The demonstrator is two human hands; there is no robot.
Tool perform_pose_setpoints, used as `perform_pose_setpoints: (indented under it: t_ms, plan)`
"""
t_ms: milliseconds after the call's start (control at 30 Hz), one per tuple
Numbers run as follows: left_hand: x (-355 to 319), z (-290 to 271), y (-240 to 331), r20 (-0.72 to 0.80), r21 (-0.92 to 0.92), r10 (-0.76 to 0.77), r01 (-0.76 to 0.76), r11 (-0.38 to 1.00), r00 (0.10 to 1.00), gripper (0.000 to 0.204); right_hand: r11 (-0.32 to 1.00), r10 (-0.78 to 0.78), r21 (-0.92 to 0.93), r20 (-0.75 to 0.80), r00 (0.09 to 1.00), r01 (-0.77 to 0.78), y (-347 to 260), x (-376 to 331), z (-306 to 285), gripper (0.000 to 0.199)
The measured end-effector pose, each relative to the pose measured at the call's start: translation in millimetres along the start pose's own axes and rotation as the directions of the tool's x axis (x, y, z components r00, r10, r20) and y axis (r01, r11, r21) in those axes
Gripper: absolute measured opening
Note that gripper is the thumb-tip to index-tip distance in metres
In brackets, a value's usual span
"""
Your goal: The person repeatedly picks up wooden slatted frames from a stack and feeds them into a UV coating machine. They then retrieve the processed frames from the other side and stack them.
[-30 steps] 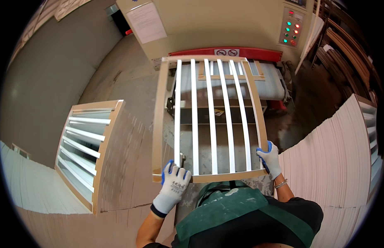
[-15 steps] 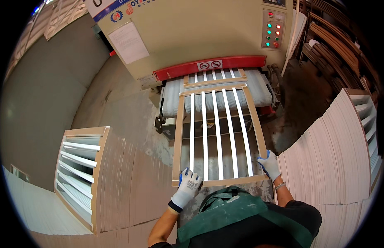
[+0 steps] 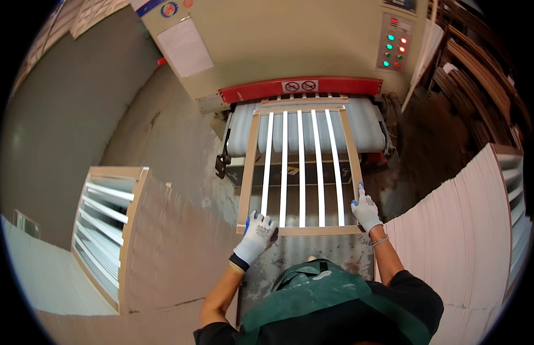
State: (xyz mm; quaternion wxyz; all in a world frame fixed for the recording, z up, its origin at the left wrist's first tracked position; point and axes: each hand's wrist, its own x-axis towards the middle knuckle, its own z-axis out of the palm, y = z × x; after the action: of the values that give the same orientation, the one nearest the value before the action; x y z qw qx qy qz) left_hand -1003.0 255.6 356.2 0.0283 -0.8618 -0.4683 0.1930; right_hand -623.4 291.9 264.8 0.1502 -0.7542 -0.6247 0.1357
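Observation:
A slatted frame with tan edges and white slats is held between my two gloved hands. Its far end rests on a grey conveyor belt, while the near end sticks out toward me. My left hand is closed around the near rail at the left corner. At the right side rail, close to the near corner, my right hand grips the edge, index finger lying along it. Just beyond, a second slatted frame lies on the belt, mostly hidden under a red guard bar.
The beige machine stands ahead, with a lit control panel at right. Stacks of slatted frames rise on both sides: the left stack and the right stack. Brown boards are piled at the far right.
My hands and the held frame have moved forward, farther onto the belt. The second frame has slid deeper under the red bar. The view has shifted slightly.

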Motion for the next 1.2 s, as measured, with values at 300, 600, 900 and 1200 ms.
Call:
perform_pose_setpoints:
  t_ms: [300, 600, 900, 1200]
  plan:
    - [-122.8, -248.0, -23.3, -0.855, -0.474, 0.042, -0.812, 0.341, 0.517, 0.07, 0.998, -0.044, -0.032, 0.065, 0.997, 0.046, 21.1, 67.5, 33.6, 0.078]
    - [-160.0, -290.4, 5.1, -0.881, -0.454, 0.044, -0.867, 0.205, 0.472, 0.065, 0.992, -0.122, 0.009, -0.045, 0.992, 0.122, 27.6, 114.2, 53.4, 0.077]
    - [-183.0, -267.0, -6.5, -0.825, -0.551, -0.003, -0.801, 0.235, 0.566, 0.06, 0.991, -0.124, 0.035, -0.081, 0.989, 0.127, 33.4, 159.5, 68.2, 0.077]
    - [-231.4, -188.0, -40.6, -0.596, -0.686, -0.382, -0.201, 0.7, 0.706, 0.054, 0.987, -0.032, -0.161, -0.106, 0.994, 0.014, -3.6, 184.1, 45.4, 0.074]
